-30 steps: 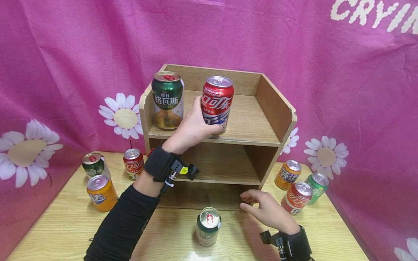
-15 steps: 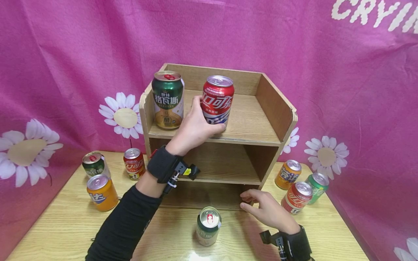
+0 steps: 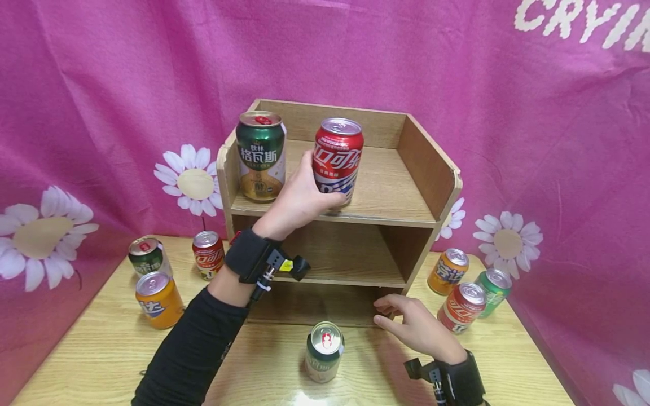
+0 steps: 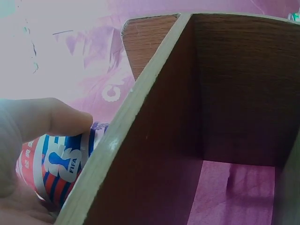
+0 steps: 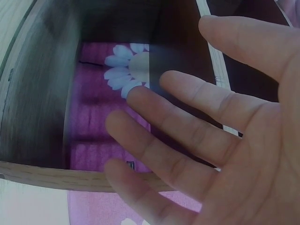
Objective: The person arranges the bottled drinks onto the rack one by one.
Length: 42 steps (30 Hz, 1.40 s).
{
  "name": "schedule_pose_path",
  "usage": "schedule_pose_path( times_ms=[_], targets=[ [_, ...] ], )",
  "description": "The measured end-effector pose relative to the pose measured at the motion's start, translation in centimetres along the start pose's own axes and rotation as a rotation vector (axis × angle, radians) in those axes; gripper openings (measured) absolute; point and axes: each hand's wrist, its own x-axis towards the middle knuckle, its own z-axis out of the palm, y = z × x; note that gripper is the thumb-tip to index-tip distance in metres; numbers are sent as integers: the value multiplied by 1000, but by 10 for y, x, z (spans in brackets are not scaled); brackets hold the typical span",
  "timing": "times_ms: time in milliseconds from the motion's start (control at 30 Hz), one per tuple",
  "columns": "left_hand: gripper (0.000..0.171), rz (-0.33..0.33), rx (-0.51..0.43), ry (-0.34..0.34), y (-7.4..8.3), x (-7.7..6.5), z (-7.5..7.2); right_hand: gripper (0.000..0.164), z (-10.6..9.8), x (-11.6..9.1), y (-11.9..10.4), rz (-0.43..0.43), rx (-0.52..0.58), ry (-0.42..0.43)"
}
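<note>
My left hand [image 3: 299,197] grips a red cola can [image 3: 337,160] from its left side, thumb across the front near the bottom. The can stands upright at the front of the top shelf [image 3: 388,192] of a wooden rack. In the left wrist view, the thumb lies along the printed cola can [image 4: 61,161], beside the shelf edge. To its left on the same shelf is a green and gold kvass can [image 3: 261,158]. Low by the rack's right side, my right hand [image 3: 418,327] holds nothing; in the right wrist view its fingers [image 5: 187,131] are spread and relaxed.
Another kvass can [image 3: 324,355] stands on the table before the rack. At left are a kvass can [image 3: 148,259], an orange soda can [image 3: 158,304] and a cola can [image 3: 208,256]. Orange [image 3: 448,273], red [image 3: 461,310] and green [image 3: 493,290] cans stand at right.
My left hand shifts slightly right, then back left, its grip on the cola can kept throughout. The right hand and the other cans stay where they were.
</note>
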Motion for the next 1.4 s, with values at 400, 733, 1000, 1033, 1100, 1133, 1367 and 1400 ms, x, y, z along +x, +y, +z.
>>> schedule_pose_path(
  times_ms=[400, 733, 1000, 1033, 1100, 1133, 1367, 1400],
  targets=[
    [85, 11, 70, 46, -1, 0, 2, 24, 0, 0, 0, -8, 2, 3],
    [86, 31, 93, 71, -1, 1, 4, 25, 0, 0, 0, -1, 4, -1],
    [89, 44, 17, 33, -2, 1, 2, 24, -1, 0, 0, -1, -3, 1],
    [89, 45, 10, 29, -2, 0, 2, 24, -1, 0, 0, 0, -3, 0],
    [88, 44, 14, 27, -2, 0, 2, 24, 0, 0, 0, 0, -3, -1],
    [88, 42, 19, 28, -2, 0, 2, 24, 0, 0, 0, 0, -3, -2],
    [85, 24, 57, 55, -2, 0, 3, 26, 0, 1, 0, 3, 4, -14],
    [85, 23, 59, 56, -2, 0, 3, 26, 0, 1, -1, 3, 2, -14]
  ],
)
